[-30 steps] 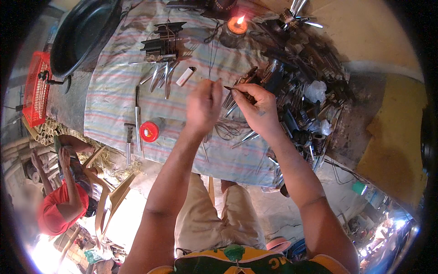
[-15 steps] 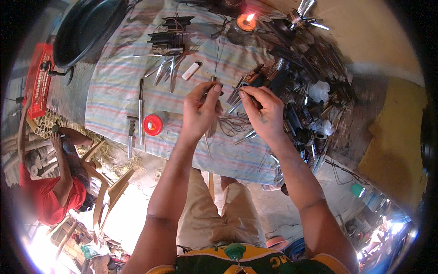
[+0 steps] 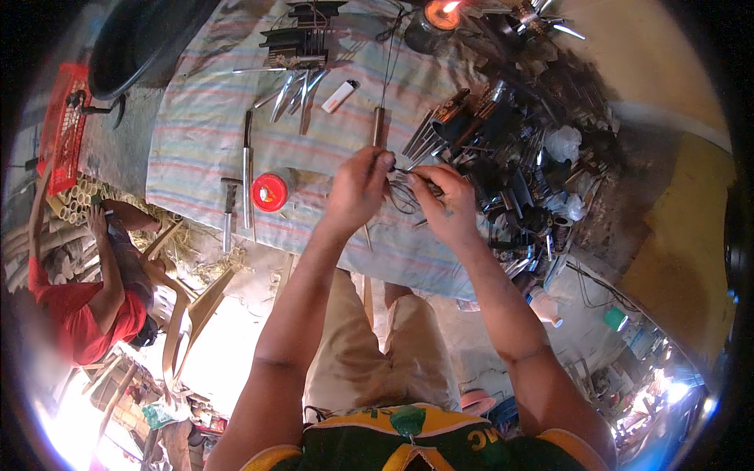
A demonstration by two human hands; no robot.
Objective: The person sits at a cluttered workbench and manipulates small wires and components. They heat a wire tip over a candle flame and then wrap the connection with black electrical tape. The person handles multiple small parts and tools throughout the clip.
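Above the cloth-covered tabletop (image 3: 196,157), I had my right hand (image 3: 448,202) pinching a small dark piece (image 3: 402,170) between its fingertips. My left hand (image 3: 357,188) curled closed beside it; I couldn't tell whether it gripped anything. A white lighter (image 3: 339,96) lay beyond.

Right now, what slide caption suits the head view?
Right hand pinches a small dark piece beside the left hand, above a striped cloth.

My cloth (image 3: 212,157): matt, wrinkled. Lighter (image 3: 338,97): smooth plastic. Basin (image 3: 137,47): smooth, semi-gloss. Crate (image 3: 63,145): plastic. Rods (image 3: 283,96): shiny metal. My shorts (image 3: 416,345): matt fabric.
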